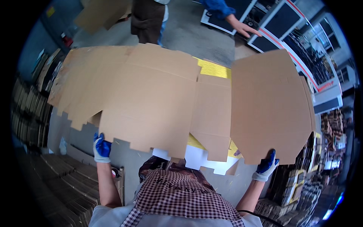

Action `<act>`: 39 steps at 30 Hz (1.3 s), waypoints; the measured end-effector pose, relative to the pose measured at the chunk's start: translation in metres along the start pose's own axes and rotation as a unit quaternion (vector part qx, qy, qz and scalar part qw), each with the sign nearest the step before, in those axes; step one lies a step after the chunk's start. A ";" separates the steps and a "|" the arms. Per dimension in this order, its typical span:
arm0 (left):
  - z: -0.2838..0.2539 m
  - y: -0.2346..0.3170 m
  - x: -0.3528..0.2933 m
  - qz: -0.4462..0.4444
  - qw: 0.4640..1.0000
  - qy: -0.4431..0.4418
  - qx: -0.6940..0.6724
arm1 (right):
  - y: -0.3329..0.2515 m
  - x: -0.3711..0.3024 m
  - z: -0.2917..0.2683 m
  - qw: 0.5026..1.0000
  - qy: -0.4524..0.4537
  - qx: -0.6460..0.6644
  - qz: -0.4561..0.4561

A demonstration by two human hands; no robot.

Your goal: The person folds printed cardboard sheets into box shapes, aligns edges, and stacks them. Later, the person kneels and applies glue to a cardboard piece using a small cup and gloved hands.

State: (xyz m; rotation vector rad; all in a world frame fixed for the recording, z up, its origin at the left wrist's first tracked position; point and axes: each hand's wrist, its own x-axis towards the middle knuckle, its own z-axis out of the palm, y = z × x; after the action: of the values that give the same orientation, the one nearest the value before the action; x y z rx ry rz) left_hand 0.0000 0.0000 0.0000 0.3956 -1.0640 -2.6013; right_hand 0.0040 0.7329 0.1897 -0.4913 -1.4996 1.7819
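A large brown die-cut cardboard box blank (151,98) spreads before me, creased into panels with notched edges. Its right panel (270,106) tilts upward. My left hand (102,148), in a blue and white glove, grips the near left corner. At the near edge of the right panel, my right hand (267,166), gloved alike, pinches the board with the thumb on top and the other fingers mostly hidden. Under the blank show a yellow printed sheet (214,69) and white notched flaps (196,159). Another brown cardboard sheet (85,81) lies to the left, partly covered.
Stacks of flat cardboard (56,185) stand at the lower left, with more stacks (291,189) at the right. A white-framed machine (280,28) is at the far right, where a co-worker's hand (244,28) reaches. Another person in a dark apron (147,20) stands beyond the sheets.
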 end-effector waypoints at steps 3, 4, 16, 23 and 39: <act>0.060 0.008 -0.017 -0.059 0.994 -0.015 -0.085 | -0.022 0.004 -0.018 0.992 0.032 -0.109 -0.055; 0.059 0.010 -0.026 -0.106 0.993 -0.027 -0.045 | -0.031 0.004 -0.026 0.985 0.039 -0.161 -0.048; -0.008 -0.026 -0.051 -0.321 0.923 0.210 0.044 | 0.045 -0.144 0.047 0.651 -0.444 -0.568 -0.238; 0.023 -0.005 -0.027 -0.229 0.934 0.261 -0.084 | 0.056 -0.132 0.075 0.489 -0.563 -0.662 -0.068; 0.290 -0.009 -0.114 0.176 0.529 -0.344 0.756 | 0.111 -0.080 0.190 0.635 -0.482 -0.568 -0.203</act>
State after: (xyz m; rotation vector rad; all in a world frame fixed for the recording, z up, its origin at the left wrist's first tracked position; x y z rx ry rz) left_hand -0.0021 0.2309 0.2086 -0.5917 -2.9911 -0.6886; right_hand -0.1093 0.5419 0.1160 0.3854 -3.1194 0.4005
